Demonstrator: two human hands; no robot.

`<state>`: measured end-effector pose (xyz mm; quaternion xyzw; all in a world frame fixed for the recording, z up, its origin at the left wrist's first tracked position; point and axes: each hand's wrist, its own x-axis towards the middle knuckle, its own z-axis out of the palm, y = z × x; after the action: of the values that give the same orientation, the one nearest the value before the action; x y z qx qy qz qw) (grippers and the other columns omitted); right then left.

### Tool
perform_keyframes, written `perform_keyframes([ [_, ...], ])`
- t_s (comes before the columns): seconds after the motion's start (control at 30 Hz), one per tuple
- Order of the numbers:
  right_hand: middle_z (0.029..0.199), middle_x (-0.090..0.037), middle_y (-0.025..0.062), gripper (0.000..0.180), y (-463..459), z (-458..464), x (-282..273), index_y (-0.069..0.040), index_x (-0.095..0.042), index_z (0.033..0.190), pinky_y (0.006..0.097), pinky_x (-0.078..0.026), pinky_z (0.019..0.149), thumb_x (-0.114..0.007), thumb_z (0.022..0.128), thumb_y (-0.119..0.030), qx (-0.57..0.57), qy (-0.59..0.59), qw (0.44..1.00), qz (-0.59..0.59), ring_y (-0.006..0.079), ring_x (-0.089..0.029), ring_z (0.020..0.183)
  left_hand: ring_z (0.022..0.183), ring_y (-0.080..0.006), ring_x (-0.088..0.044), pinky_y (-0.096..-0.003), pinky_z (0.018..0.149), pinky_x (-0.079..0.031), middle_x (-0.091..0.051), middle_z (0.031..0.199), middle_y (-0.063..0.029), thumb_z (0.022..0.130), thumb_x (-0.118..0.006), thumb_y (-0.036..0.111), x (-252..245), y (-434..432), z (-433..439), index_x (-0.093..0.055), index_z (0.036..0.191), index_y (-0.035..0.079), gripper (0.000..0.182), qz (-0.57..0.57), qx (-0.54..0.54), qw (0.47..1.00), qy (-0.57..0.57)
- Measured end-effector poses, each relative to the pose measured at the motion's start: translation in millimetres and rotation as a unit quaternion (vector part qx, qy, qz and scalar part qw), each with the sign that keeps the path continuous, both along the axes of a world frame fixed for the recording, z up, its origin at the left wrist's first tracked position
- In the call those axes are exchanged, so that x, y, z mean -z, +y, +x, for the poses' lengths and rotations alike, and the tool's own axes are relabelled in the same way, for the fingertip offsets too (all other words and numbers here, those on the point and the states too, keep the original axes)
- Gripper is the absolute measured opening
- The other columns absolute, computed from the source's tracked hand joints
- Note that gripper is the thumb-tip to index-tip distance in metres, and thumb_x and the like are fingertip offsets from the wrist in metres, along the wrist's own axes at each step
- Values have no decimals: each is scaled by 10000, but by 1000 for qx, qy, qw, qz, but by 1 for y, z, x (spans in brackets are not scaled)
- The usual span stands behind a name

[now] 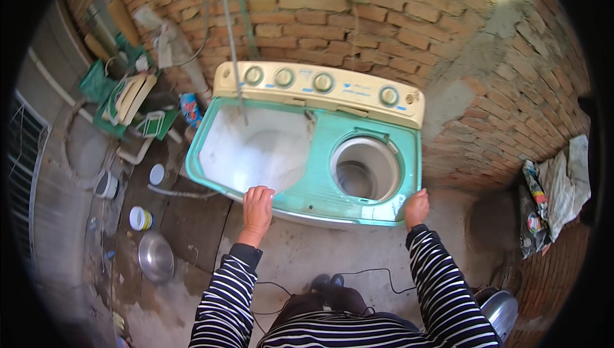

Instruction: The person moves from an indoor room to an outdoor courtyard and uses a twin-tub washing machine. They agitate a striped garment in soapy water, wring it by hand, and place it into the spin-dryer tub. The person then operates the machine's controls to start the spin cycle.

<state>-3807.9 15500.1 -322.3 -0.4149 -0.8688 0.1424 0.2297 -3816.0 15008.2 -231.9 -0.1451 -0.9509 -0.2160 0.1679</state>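
Observation:
A twin-tub washing machine (297, 194) with a green top and a cream control panel (336, 86) stands before me, both tubs uncovered. My left hand (258, 209) grips its front rim, just below the wide white wash tub (259, 151). At the front right corner, my right hand (416, 208) holds the machine's edge, beside the round spin tub (367, 168). A thin pipe or hose (231, 31) comes down from above into the wash tub. Whether that tub holds water I cannot tell for sure. Round knobs sit along the panel.
A brick wall (312, 17) rises behind the machine. On the left floor are a metal basin (156, 258), a white tub (140, 218) and a grey hose (182, 193). A black cord (391, 281) lies near my feet. Bags (561, 185) stand at the right wall.

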Motion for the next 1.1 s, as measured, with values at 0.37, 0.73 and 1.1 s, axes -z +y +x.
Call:
perform_keyframes([
  [0.37, 964, -728, 290, 614, -1, 1, -11, 26, -697, 1000, 588, -544, 844, -299, 1106, -428, 7, -35, 997, -69, 507, -688, 927, 954, -265, -587, -396, 854, -490, -561, 919, -67, 792, -613, 80, 9, -43, -1, -572, 906, 88, 122, -114, 142, 983, 7],
  [0.73, 1001, -723, 296, 604, 0, 0, -14, 20, -690, 1029, 598, -529, 869, -294, 1103, -430, 18, -50, 995, -85, 513, -677, 966, 929, -260, -597, -380, 841, -505, -559, 903, -70, 808, -585, 93, 6, -43, -5, -577, 903, 95, 95, -118, 153, 981, -5],
  [1.1, 983, -731, 280, 599, -3, 0, -16, 11, -685, 1012, 593, -538, 844, -302, 1102, -440, 10, -52, 995, -80, 500, -689, 933, 951, -257, -591, -382, 843, -504, -553, 923, -75, 797, -595, 66, 2, -41, -3, -569, 922, 81, 128, -168, 154, 974, 4],
])
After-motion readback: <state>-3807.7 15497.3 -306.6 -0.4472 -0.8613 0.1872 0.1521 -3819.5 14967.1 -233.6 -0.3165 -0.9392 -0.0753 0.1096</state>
